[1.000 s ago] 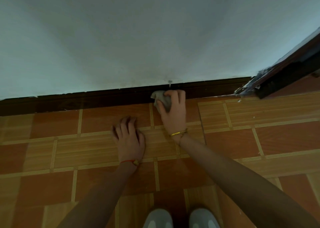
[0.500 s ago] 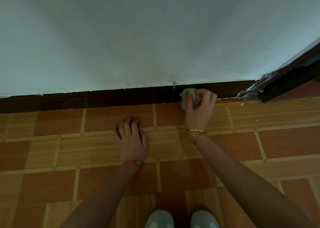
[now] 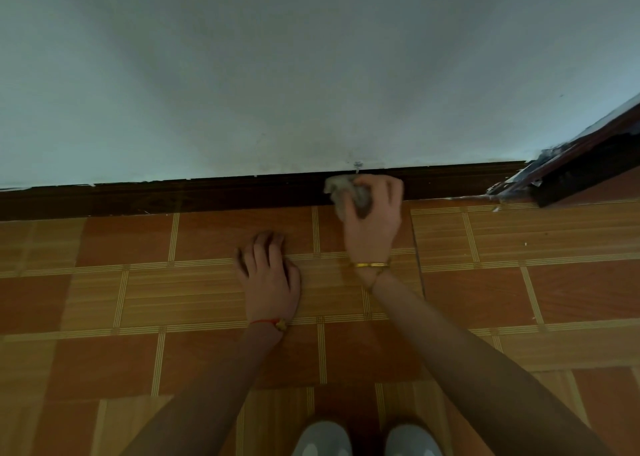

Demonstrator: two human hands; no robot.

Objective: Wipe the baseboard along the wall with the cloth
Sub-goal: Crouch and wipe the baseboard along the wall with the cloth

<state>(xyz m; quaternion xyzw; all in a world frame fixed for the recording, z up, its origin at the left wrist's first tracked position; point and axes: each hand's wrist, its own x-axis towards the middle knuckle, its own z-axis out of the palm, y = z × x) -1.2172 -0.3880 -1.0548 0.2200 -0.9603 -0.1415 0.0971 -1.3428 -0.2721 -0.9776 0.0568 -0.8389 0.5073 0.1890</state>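
A dark brown baseboard runs along the foot of the pale wall, from the left edge to the door frame at the right. My right hand is closed around a crumpled grey cloth and presses it against the baseboard, right of centre. A gold bracelet circles that wrist. My left hand lies palm down on the tiled floor, fingers spread, a short way in front of the baseboard. A red string is on that wrist.
Orange and tan patterned floor tiles cover the floor. A dark door frame with flaking paint meets the baseboard at the right. My two grey shoes stand at the bottom centre. A small mark sits on the wall just above the cloth.
My right hand swept the cloth to the right along the baseboard, then back a little to the left. My left hand stayed planted on the floor.
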